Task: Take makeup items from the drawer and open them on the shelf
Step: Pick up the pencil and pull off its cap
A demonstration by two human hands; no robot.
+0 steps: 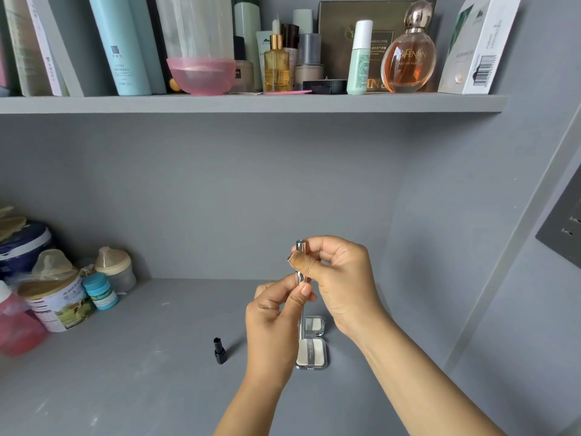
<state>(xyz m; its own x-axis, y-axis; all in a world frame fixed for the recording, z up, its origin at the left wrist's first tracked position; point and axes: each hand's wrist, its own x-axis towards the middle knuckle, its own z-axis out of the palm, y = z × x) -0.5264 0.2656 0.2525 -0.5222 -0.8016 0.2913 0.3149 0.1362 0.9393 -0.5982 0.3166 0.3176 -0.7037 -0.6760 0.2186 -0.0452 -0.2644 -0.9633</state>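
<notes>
Both hands hold a slim silver makeup pen (301, 275) upright above the grey shelf (157, 357). My right hand (342, 278) pinches its upper part near the pointed tip. My left hand (276, 319) grips the lower part of the barrel. Behind and below the hands an open powder compact (312, 354) lies flat on the shelf, its mirror lid tilted back. A small black lipstick tube (220, 350) stands upright to the left of the compact. The drawer is out of view.
At the left of the shelf stand a tin can (59, 306), a small blue-capped jar (100, 291), a pink bottle (15, 325) and other containers. An upper shelf (251, 103) carries a pink bowl (201, 75), bottles, a perfume flask (408, 58) and boxes. A wall socket (562, 228) is on the right wall.
</notes>
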